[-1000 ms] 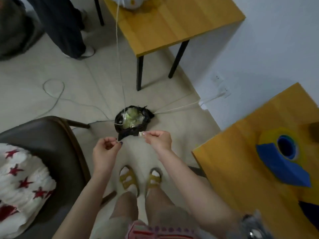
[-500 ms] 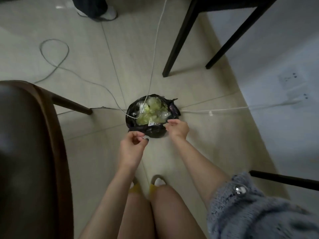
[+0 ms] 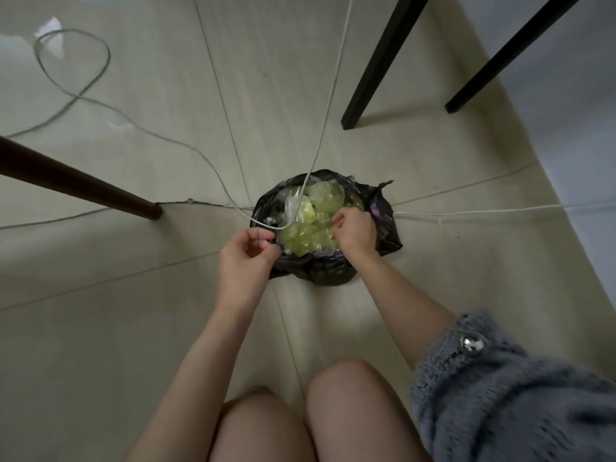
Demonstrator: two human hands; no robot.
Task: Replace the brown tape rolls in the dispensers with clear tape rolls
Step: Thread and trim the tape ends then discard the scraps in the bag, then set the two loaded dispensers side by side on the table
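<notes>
1. Left hand [image 3: 245, 261]: fingers curled, thumb and forefinger tips pressed together right at the near rim of the black bag [image 3: 320, 270]. Whether they grip the rim, a scrap or nothing cannot be told.
2. Right hand [image 3: 355, 230]: fingers curled, tips pointing down onto the tape scraps [image 3: 306, 228] at the right side of the bag's mouth. Contact appears likely; an actual hold cannot be told.
3. Tape scraps: crumpled, clear with a yellowish tint, heaped between the two hands and filling the bag to its mouth.
4. Bag: sits open on the tiled floor [image 3: 133, 328], just ahead of the person's knees, plastic rumpled around the rim.
5. White cable [image 3: 330, 105]: runs down from the top of the view, crosses the bag's left edge, lies on the scraps.
6. Surroundings: brown chair leg [image 3: 83, 190] to the left, black table legs [image 3: 376, 61] beyond the bag, grey knit sleeve [image 3: 500, 395] on the right arm.
</notes>
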